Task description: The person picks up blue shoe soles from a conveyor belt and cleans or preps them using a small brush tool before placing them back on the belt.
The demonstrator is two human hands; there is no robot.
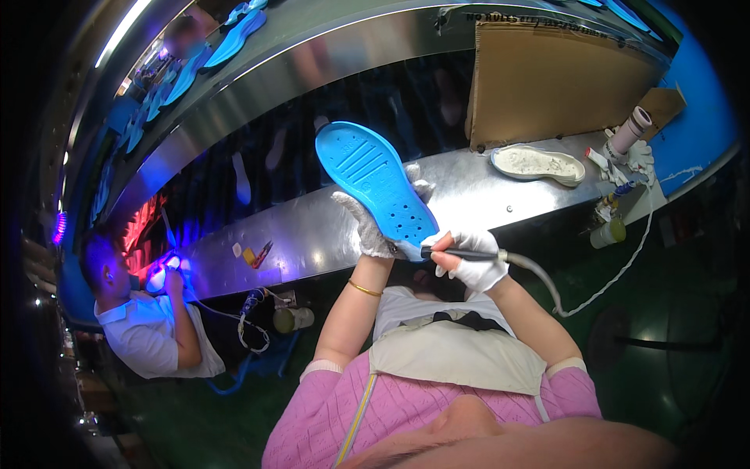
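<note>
the left hand (373, 227), in a white glove, has its fingers wrapped round one blue shoe sole (373, 181), holding it tilted up above the shiny metal tabletop (469, 195), tread side facing the camera; the right hand (473, 262), also gloved, has its fingers closed round one dark pen-shaped tool (461, 254), its tip touching the heel end of the sole; one grey hose (539, 277) runs from the tool's back end; one white sole (537, 164) lies flat on the tabletop to the right, just before one cardboard sheet (555, 78); one co-worker (141, 313) sits at the left, well apart, hands under violet light.
</note>
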